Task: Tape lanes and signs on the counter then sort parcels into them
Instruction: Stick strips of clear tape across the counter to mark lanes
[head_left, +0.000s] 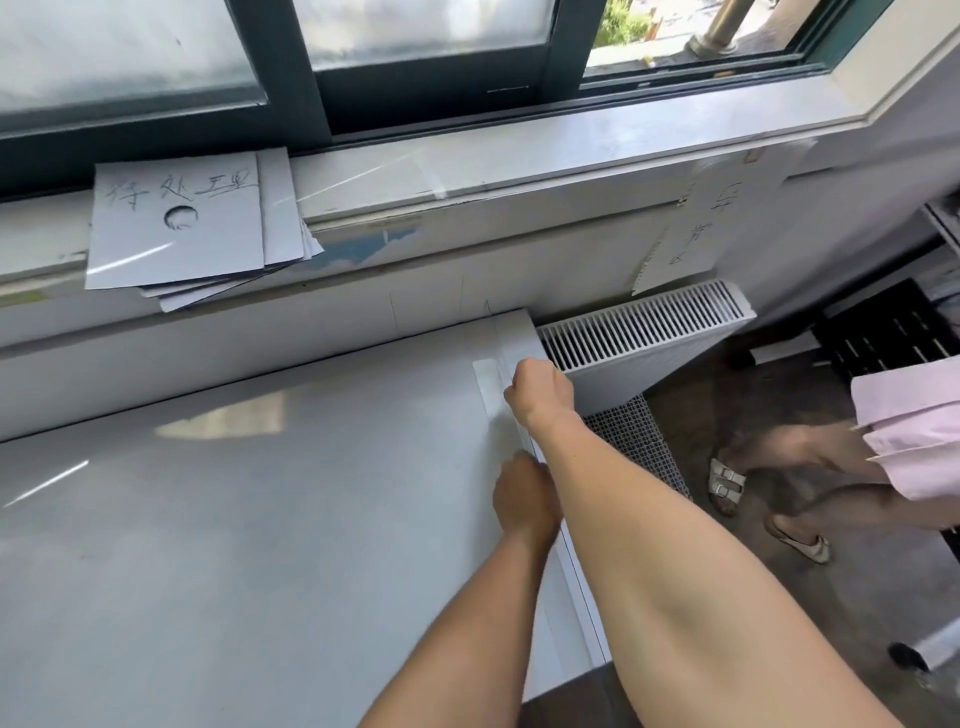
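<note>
Daylight comes through a dark-framed window (306, 78) with frosted panes, above a pale sill (571, 150) — below it a white wall (208, 338), a white slatted radiator (644, 322) and a dark floor (779, 395).

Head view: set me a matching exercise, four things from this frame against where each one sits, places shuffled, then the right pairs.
Things
1. stack of card signs
2. tape strip
3. paper sign
4. radiator

Places
A. hanging below the window sill, at right
B. lying along the counter near its right edge
C. just past the counter's right end, lower than its top
D. lying on the window sill at left, overhanging its front edge

Pairs: 1-D; 2-B; 3-A; 4-C
</note>
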